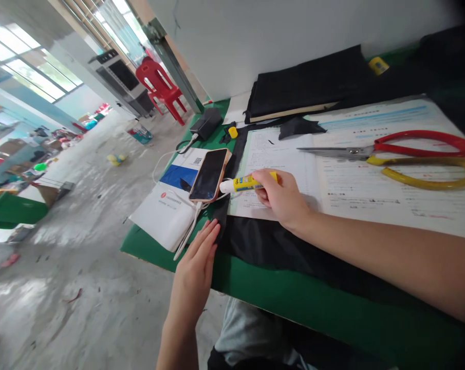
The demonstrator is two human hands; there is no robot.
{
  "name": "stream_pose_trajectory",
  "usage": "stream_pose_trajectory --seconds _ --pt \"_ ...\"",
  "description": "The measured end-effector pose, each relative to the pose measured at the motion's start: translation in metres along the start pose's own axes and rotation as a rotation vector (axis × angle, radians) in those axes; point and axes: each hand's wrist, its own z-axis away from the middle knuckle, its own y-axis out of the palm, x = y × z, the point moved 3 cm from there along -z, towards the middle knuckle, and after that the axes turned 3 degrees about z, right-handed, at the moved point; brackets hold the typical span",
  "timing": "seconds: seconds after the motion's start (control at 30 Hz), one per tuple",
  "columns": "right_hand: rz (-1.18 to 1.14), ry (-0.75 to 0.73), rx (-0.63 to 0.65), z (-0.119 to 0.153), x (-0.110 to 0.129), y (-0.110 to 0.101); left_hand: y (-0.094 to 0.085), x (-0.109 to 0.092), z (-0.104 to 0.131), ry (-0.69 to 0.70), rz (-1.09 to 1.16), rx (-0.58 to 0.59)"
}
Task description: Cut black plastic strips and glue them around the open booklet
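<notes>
My right hand [280, 198] grips a yellow and white glue tube [244, 183], its white tip pointing left toward a strip of black fabric [232, 154]. My left hand [197, 262] lies flat with fingers together, pressing the near end of that strip at the green table's [294, 303] edge. A phone [209, 174] with a dark screen rests just left of the glue tip, on a white and blue booklet [170, 203], with a white cable [189, 231] running from it.
Large scissors [409, 151] with red and yellow handles lie on printed paper sheets [371, 180] at the right. Folded black cloth [309, 85] and a charger brick [206, 123] sit at the back. A red plastic chair [161, 85] stands on the concrete floor beyond.
</notes>
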Motion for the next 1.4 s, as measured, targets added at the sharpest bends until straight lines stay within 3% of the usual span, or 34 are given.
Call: stream_pose_trajectory --seconds 0.13,0.37,0.7,1.4 --pt "0.024 0.002 0.003 0.0 -0.001 0.001 0.003 0.002 0.005 -0.007 -0.097 0.015" --pt "0.049 0.012 0.014 0.0 -0.002 0.001 -0.001 0.005 0.006 -0.006 -0.194 -0.144" --pt "0.097 0.008 0.007 -0.001 -0.003 0.001 -0.006 0.007 0.007 0.046 -0.234 -0.146" --pt "0.14 -0.031 0.023 0.0 -0.004 0.002 -0.013 -0.002 0.012 0.351 -0.479 0.137"
